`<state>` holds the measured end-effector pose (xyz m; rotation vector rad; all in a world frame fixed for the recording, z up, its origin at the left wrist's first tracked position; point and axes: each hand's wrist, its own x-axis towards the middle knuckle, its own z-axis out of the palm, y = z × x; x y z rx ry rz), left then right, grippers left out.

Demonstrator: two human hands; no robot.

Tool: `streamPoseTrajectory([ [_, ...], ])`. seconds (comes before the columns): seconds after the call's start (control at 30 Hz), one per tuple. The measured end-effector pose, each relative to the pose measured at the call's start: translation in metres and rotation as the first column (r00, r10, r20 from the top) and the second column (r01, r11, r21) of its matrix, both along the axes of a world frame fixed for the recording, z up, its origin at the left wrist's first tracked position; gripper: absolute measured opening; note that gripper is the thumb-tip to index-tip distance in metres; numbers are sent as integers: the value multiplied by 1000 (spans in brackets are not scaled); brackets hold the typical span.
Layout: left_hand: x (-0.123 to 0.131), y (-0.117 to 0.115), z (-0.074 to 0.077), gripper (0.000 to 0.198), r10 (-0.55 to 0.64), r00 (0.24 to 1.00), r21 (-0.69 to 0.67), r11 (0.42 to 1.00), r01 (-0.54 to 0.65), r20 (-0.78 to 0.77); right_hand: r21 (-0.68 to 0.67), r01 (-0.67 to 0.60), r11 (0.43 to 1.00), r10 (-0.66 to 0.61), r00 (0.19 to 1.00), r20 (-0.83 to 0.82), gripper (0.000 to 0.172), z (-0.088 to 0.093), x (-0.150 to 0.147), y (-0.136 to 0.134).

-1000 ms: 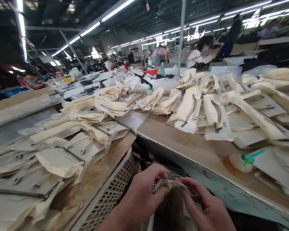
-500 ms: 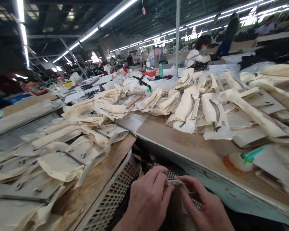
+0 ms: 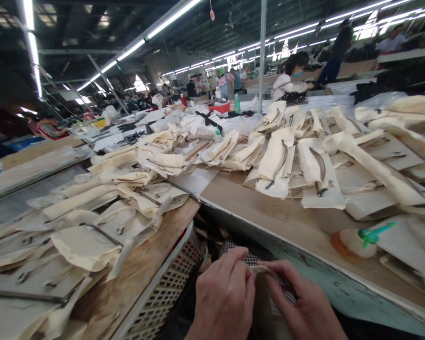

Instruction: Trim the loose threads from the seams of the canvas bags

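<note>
At the bottom of the view, my left hand (image 3: 225, 300) and my right hand (image 3: 304, 307) pinch the top edge of a beige fabric piece (image 3: 264, 302) held between them over my lap. Both hands have their fingers closed on that edge. Black-and-white checked cloth (image 3: 255, 255) shows just behind the piece. Most of the fabric piece is hidden by my hands and the frame's lower edge.
Several cream fabric pieces with dark zippers (image 3: 279, 160) are spread over the long worktable (image 3: 269, 208) and the wooden table at left (image 3: 141, 264). A white plastic crate (image 3: 170, 283) sits below. A glue bottle with a green cap (image 3: 357, 241) lies at right. People work in the background.
My hands have drawn closer together on the fabric edge and sunk slightly lower in the view. The view has shifted a little.
</note>
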<state>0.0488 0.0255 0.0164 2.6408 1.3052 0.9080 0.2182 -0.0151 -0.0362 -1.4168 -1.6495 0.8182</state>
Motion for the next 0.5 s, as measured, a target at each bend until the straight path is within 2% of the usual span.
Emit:
streamPoseTrajectory([
  [0.2, 2, 7, -4, 18, -30, 996, -95, 995, 38, 88, 30, 31, 999, -31, 999, 11, 16, -2, -1, 6],
  [0.37, -2, 11, -3, 19, -52, 986, -193, 978, 82, 155, -26, 65, 998, -65, 998, 10, 18, 1, -4, 9],
  [0.5, -4, 13, -2, 19, -79, 982, -221, 968, 117, 174, -35, 81, 996, -81, 997, -1, 17, 3, -6, 12],
])
